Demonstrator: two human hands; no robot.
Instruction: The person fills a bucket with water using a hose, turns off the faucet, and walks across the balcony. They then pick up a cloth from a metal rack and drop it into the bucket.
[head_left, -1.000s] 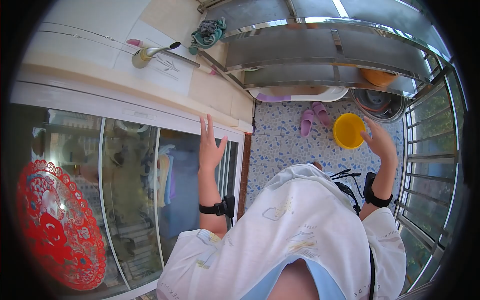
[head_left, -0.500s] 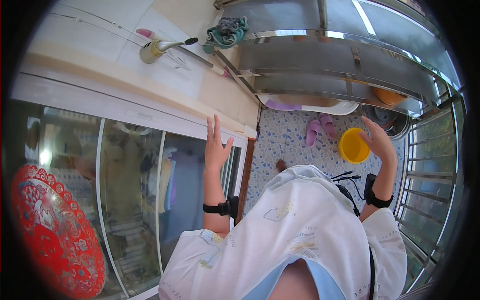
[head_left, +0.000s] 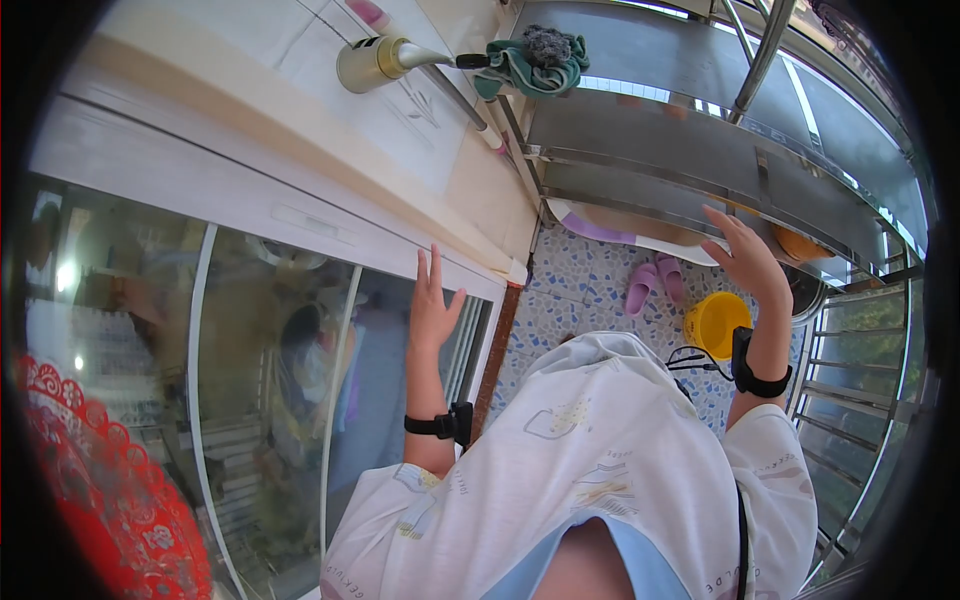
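My left hand (head_left: 433, 305) is raised with its fingers apart, in front of the white frame of the glass sliding door (head_left: 280, 360); it holds nothing. On the right, my right hand (head_left: 745, 255) is held up with fingers spread and empty, in front of the metal shelf rack (head_left: 640, 130). Below it on the floor stands a yellow bucket (head_left: 715, 325). Two pink slippers (head_left: 642, 288) lie to the bucket's left. Each wrist wears a black strap.
Green and grey cloths (head_left: 535, 62) lie at the rack's left end. A beige holder (head_left: 372, 65) with a white-handled brush is near the wall. Below the rack is a white and purple basin (head_left: 600, 228). A barred railing (head_left: 850, 380) runs along the right.
The view has shifted, bringing the rack, cloths and brush holder closer and moving them right. The bucket and slippers appear lower. My right hand has moved up slightly, and both hands remain open.
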